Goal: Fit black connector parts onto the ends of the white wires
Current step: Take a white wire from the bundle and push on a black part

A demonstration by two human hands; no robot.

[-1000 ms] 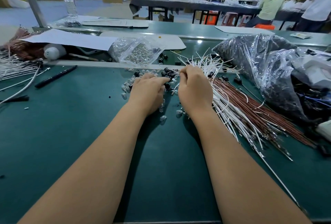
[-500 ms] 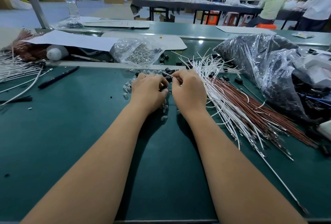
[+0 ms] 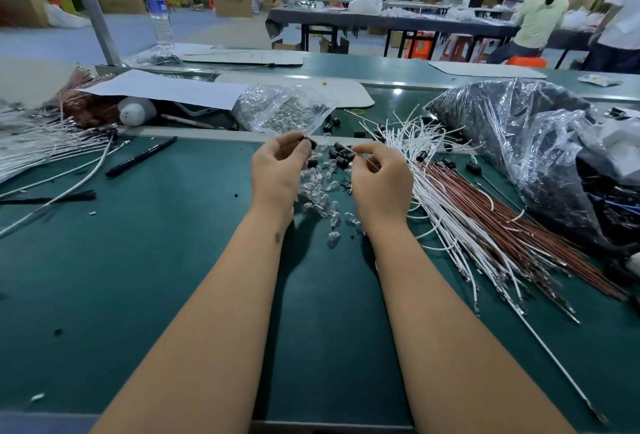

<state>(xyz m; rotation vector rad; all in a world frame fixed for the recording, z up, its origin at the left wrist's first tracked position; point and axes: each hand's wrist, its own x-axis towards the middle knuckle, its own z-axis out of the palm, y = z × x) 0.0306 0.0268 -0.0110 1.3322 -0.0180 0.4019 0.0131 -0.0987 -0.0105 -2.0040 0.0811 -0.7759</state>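
Table: a green table [image 3: 138, 295] carries everything; two bare arms reach over its near edge.
Left hand: the left hand [image 3: 277, 170] is lifted, fingers curled, pinching a small black connector part [image 3: 311, 143].
Right hand: the right hand [image 3: 381, 180] pinches the end of a thin white wire [image 3: 360, 153].
Between hands: little clear bulbs [image 3: 320, 191] and loose black parts [image 3: 341, 155] lie on the table under the hands.
Right side: a pile of white wires [image 3: 446, 211] lies beside brown wires [image 3: 519, 225].
Left side: a black pen [image 3: 140, 156].
Far edge: a clear bag of bulbs [image 3: 280, 111] and a big crinkly bag [image 3: 519, 142].
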